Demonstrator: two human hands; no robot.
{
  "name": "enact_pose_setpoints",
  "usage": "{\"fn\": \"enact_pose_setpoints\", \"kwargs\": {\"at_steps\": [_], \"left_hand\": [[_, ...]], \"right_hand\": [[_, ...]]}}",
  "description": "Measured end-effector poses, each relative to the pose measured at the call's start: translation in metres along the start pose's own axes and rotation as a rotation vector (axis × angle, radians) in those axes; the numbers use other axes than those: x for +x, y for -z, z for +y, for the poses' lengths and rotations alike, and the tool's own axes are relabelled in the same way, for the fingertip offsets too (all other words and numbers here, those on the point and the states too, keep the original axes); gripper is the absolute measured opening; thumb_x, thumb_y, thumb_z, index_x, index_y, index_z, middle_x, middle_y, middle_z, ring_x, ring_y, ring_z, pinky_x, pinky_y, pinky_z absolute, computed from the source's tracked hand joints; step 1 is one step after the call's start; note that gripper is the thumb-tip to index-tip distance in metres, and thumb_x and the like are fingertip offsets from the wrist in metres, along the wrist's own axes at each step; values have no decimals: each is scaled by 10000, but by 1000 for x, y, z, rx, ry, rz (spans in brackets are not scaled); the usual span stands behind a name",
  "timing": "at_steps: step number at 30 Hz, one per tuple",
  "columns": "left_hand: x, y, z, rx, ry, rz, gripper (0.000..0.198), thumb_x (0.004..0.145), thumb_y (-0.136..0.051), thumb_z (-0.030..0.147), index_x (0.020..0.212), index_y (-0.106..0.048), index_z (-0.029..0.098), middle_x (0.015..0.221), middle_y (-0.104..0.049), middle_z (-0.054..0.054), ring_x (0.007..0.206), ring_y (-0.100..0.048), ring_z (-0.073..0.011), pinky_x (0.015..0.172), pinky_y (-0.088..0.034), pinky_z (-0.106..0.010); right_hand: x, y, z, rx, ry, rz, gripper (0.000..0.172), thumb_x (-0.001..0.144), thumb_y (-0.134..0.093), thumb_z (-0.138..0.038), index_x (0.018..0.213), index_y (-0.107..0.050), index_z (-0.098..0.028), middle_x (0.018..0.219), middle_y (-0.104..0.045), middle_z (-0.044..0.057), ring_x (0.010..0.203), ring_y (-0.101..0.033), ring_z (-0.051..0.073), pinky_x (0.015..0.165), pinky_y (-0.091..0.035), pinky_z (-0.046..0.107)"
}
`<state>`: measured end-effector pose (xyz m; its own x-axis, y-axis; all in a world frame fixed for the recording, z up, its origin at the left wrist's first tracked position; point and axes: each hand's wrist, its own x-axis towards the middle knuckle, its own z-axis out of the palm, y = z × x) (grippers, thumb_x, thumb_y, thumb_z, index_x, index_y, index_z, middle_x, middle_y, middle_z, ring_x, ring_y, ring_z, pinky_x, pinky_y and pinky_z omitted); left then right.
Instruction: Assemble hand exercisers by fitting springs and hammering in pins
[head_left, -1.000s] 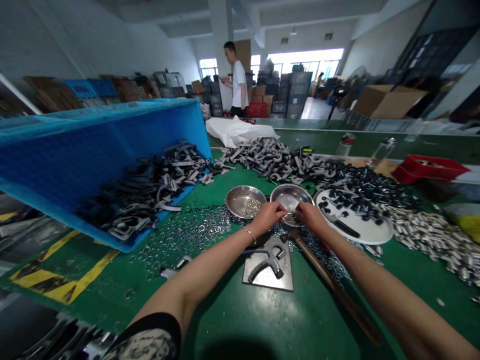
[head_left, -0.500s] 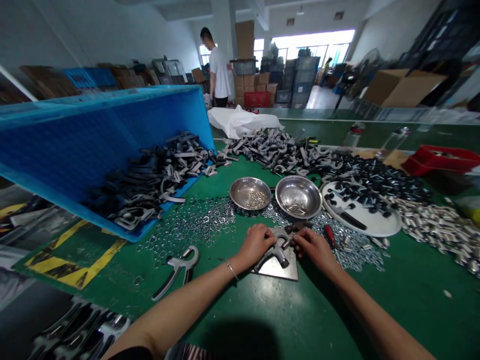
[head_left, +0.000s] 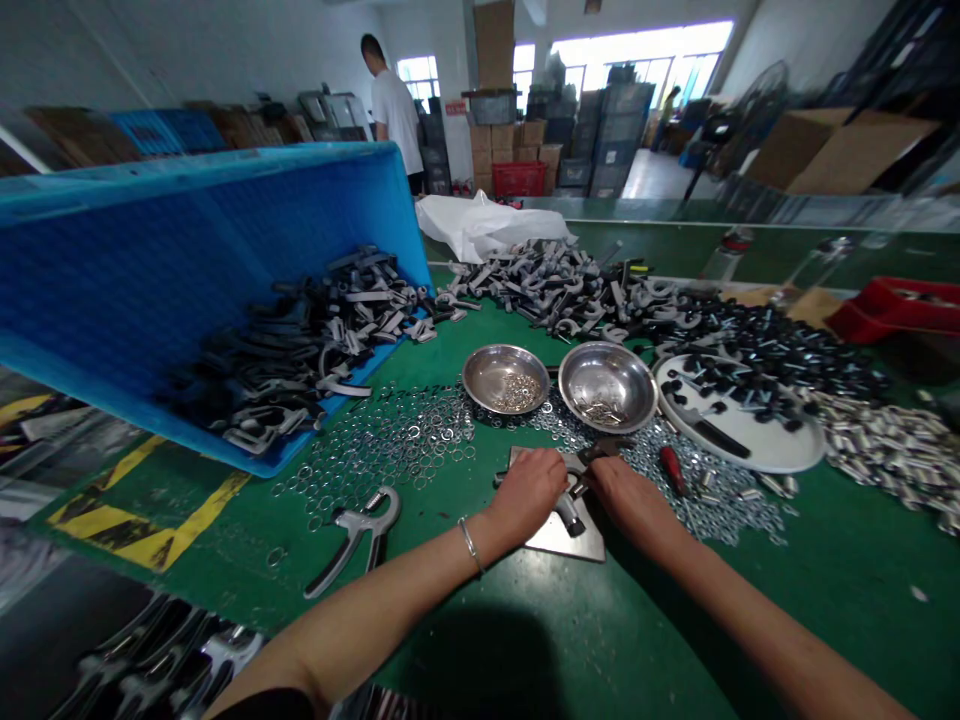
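Note:
A grey and black hand grip strengthener lies on a small metal plate in front of me. My left hand is closed over its handles and presses it against the plate. My right hand is closed at its spring, fingers curled; what they pinch is hidden. Just beyond that hand lies a dark metal tool. Another hand grip strengthener, with a spring fitted, rests on the green table to the left.
Two steel bowls hold small metal parts. Loose rings surround them. A blue crate of handles stands left. Rightward are a red-handled screwdriver, a white plate and metal cylinders. One person stands beyond.
My left hand has moved slightly right and covers more of the hand grip strengthener. My right fingers have curled in closer beside the spring. The person in the background has shifted left.

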<state>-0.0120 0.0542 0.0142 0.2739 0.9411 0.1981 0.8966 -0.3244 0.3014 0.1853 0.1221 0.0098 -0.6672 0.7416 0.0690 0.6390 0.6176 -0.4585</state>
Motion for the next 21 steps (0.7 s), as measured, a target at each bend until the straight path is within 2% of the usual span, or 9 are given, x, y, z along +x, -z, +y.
{"fn": "enact_pose_setpoints", "kwargs": {"at_steps": [2, 4, 6, 9, 11, 13, 16, 18, 21], "left_hand": [[0, 2, -4, -48, -9, -6, 173, 988, -499, 259, 966, -634, 153, 1010, -623, -80, 1012, -550, -230, 898, -416, -366], [1, 5, -8, -133, 11, -1, 167, 978, -526, 273, 923, -639, 162, 987, -631, -66, 988, -552, -213, 878, -420, -336], [2, 8, -10, -159, 8, -10, 168, 969, -543, 280, 899, -644, 165, 968, -641, -62, 974, -550, -209, 860, -422, -324], [1, 12, -8, -50, -74, -59, 189, 986, -502, 259, 924, -652, 160, 979, -649, -77, 978, -549, -222, 853, -424, -338], [-5, 13, -4, 41, -142, -81, 235, 1006, -456, 269, 960, -653, 150, 1007, -652, -89, 1010, -551, -239, 889, -420, -367], [-14, 15, 0, 89, -173, -67, 282, 1008, -453, 342, 1066, -640, 138, 1105, -646, -110, 1111, -530, -274, 953, -404, -412], [-29, 19, 4, 94, -132, -46, 397, 990, -489, 395, 1297, -538, 150, 1310, -579, -130, 1262, -456, -309, 1024, -369, -459], [-34, 21, 5, 87, -109, -64, 398, 994, -484, 345, 1352, -495, 172, 1347, -560, -129, 1284, -449, -302, 1037, -364, -464], [-36, 21, 3, 50, -88, -66, 361, 990, -487, 327, 1323, -518, 193, 1327, -569, -128, 1245, -490, -293, 1025, -385, -461]], "right_hand": [[-3, 6, 4, -51, 7, 4, 138, 946, -499, -296, 991, -594, -207, 1027, -646, 125, 979, -593, 284, 844, -464, 390], [-10, 12, 11, -176, -28, 65, 182, 926, -539, -336, 1024, -589, -191, 1072, -631, 170, 1072, -557, 344, 906, -448, 457], [-17, 17, 20, -321, -78, 103, 162, 894, -573, -337, 931, -584, -180, 968, -634, 193, 1102, -531, 399, 945, -425, 517], [-25, 22, 29, -390, -121, 79, 149, 893, -540, -321, 791, -521, -214, 805, -619, 157, 997, -577, 384, 892, -460, 502], [-30, 25, 29, -319, -141, 79, 132, 903, -505, -323, 820, -493, -220, 836, -625, 135, 899, -614, 328, 809, -498, 446], [-37, 29, 22, -131, -174, 50, 122, 914, -482, -337, 929, -480, -215, 874, -642, 101, 791, -643, 266, 708, -517, 381], [-53, 35, 7, 134, -222, 1, 252, 965, -420, -400, 1128, -454, -212, 875, -673, 58, 685, -666, 223, 642, -507, 337], [-61, 39, -4, 135, -228, -4, 321, 999, -352, -445, 1189, -472, -215, 898, -699, 73, 717, -686, 237, 668, -499, 342], [-64, 45, -17, 53, -239, -75, 346, 1011, -324, -451, 1127, -551, -216, 959, -729, 114, 778, -705, 265, 668, -483, 339]]}}
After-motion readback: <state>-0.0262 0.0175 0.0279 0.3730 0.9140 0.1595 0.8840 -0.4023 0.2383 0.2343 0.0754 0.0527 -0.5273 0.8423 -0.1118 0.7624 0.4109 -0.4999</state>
